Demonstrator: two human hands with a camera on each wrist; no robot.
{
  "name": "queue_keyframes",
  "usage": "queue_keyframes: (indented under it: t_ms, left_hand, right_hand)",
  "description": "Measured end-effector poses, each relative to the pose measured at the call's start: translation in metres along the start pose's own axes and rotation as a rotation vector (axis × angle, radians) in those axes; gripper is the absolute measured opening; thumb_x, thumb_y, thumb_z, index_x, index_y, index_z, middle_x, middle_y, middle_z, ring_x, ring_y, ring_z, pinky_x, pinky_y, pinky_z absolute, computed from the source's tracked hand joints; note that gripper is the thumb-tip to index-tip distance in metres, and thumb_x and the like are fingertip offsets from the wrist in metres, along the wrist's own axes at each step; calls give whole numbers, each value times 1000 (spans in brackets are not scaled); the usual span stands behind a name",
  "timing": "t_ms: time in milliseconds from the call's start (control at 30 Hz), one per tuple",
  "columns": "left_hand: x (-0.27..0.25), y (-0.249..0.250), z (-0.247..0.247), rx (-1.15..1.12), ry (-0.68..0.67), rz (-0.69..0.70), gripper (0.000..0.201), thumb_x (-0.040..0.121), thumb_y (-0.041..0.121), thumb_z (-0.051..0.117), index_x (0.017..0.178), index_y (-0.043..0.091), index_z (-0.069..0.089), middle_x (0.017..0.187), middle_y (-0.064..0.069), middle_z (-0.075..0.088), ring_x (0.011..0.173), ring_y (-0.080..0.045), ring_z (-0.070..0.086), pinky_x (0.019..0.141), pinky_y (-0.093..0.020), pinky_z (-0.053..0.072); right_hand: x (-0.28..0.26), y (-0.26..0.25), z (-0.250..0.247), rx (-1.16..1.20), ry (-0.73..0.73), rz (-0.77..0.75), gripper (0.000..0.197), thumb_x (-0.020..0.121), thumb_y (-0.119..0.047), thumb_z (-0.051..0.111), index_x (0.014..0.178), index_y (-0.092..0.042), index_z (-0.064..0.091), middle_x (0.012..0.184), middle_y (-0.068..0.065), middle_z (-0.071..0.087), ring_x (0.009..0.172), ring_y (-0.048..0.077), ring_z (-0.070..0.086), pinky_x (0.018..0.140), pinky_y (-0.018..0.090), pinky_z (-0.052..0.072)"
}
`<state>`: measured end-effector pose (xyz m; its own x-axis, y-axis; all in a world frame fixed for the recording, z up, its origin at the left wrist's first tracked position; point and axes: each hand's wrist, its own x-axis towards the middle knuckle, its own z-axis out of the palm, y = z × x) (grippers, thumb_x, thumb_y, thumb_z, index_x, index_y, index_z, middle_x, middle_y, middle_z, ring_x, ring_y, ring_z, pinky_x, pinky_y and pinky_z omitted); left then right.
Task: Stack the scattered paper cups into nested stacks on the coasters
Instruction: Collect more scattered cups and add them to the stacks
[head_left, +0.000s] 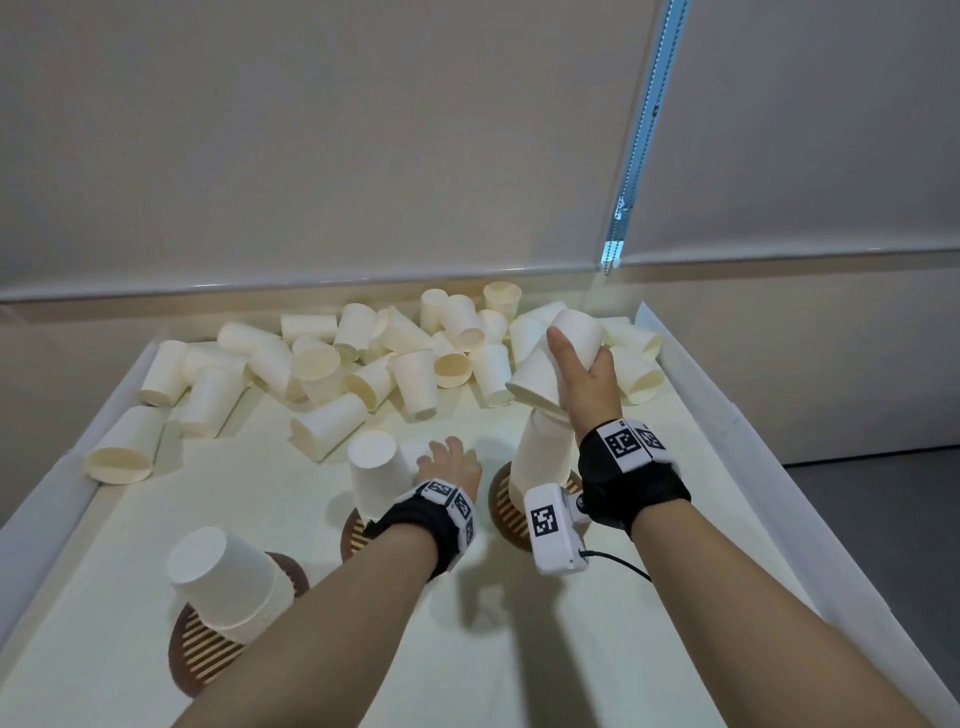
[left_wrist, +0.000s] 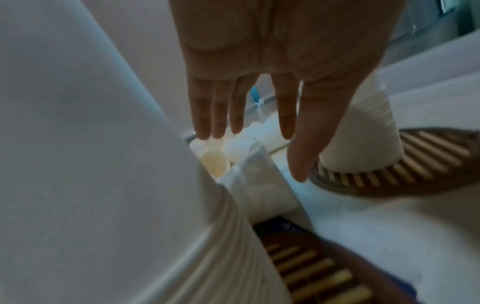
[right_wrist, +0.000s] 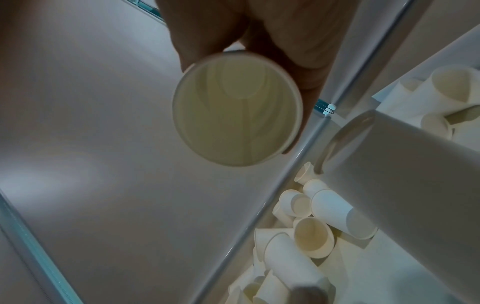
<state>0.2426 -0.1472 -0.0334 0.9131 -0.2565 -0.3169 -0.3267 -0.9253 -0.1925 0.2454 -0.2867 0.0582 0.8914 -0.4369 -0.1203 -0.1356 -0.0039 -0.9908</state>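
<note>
My right hand (head_left: 582, 374) grips a white paper cup (head_left: 550, 364), mouth down and tilted, just above the right stack (head_left: 543, 457) of upturned cups on the right coaster (head_left: 506, 512). From the right wrist, the held cup's open mouth (right_wrist: 237, 109) faces the camera, and the right stack (right_wrist: 405, 185) rises beside it. My left hand (head_left: 451, 462) hovers open, fingers straight, just right of the middle stack (head_left: 376, 475) on the middle coaster (head_left: 353, 538). Seen from the left wrist, my left hand (left_wrist: 259, 123) holds nothing beside the middle stack (left_wrist: 103, 164). A third stack (head_left: 228, 577) stands on the left coaster (head_left: 202, 649).
Several loose white cups (head_left: 363, 364) lie scattered on their sides across the far half of the white tray, whose raised walls (head_left: 737, 415) run along both sides. A grey wall and a blue strip (head_left: 644, 130) rise behind.
</note>
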Motion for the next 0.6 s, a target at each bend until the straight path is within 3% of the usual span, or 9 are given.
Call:
queue_keyframes:
  t_ms: [100, 267, 333, 400, 433, 500, 533, 600]
  left_hand:
    - [4, -5, 11, -5, 9, 4, 48, 89, -4, 41, 135, 5, 33, 136, -24, 33, 121, -39, 41, 95, -42, 42]
    - [6, -7, 1, -83, 91, -44, 34, 92, -1, 44, 126, 2, 44, 131, -17, 38, 122, -31, 42, 88, -36, 47]
    - [6, -8, -15, -210, 190, -83, 30, 98, 14, 39, 126, 4, 44, 131, -15, 38, 122, -30, 41, 85, -37, 47]
    - [1, -14, -33, -361, 347, -105, 41, 99, 29, 25, 126, 6, 46, 125, -13, 43, 115, -29, 46, 82, -38, 46]
    - [0, -19, -41, -477, 421, -125, 45, 98, 31, 21, 123, 5, 48, 120, -13, 47, 111, -30, 49, 82, -36, 44]
    - [-6, -34, -57, -883, 531, -203, 42, 99, 38, 32, 109, 3, 53, 108, -15, 56, 99, -31, 56, 81, -34, 44]
    - [-10, -42, -64, -1107, 548, -248, 41, 97, 41, 37, 102, 4, 54, 103, -14, 60, 93, -31, 60, 80, -35, 49]
    - [-18, -54, -78, -1488, 468, -317, 44, 98, 45, 36, 105, 5, 55, 94, -12, 63, 78, -30, 66, 75, -41, 56]
  right_hand:
    - [4, 0, -4, 7, 0, 9, 49, 83, -50, 60, 114, -18, 41, 110, 6, 56, 104, 26, 57, 95, 44, 47]
    - [7, -2, -7, 45, 46, -6, 60, 78, -42, 69, 124, -12, 45, 111, 4, 57, 105, 26, 58, 97, 45, 47]
    - [5, -5, -7, 91, 71, -21, 62, 75, -36, 74, 123, -12, 43, 110, 3, 55, 103, 24, 57, 96, 42, 48]
    - [1, -9, -7, 156, 67, -47, 64, 73, -30, 77, 122, -13, 40, 110, 2, 54, 101, 22, 56, 93, 38, 49]
    - [-1, -11, -6, 201, 53, -60, 69, 71, -28, 79, 124, -14, 38, 112, 2, 54, 103, 22, 57, 94, 39, 49]
    - [-8, -15, -5, 285, 20, -82, 76, 63, -28, 83, 124, -23, 37, 114, 2, 55, 109, 24, 57, 98, 45, 48]
    - [-13, -18, -4, 316, 1, -90, 79, 58, -30, 84, 121, -27, 36, 114, 1, 55, 110, 25, 57, 98, 47, 48]
    - [-22, -23, -1, 337, -57, -110, 85, 47, -34, 85, 117, -29, 38, 116, 3, 55, 111, 26, 56, 97, 49, 49]
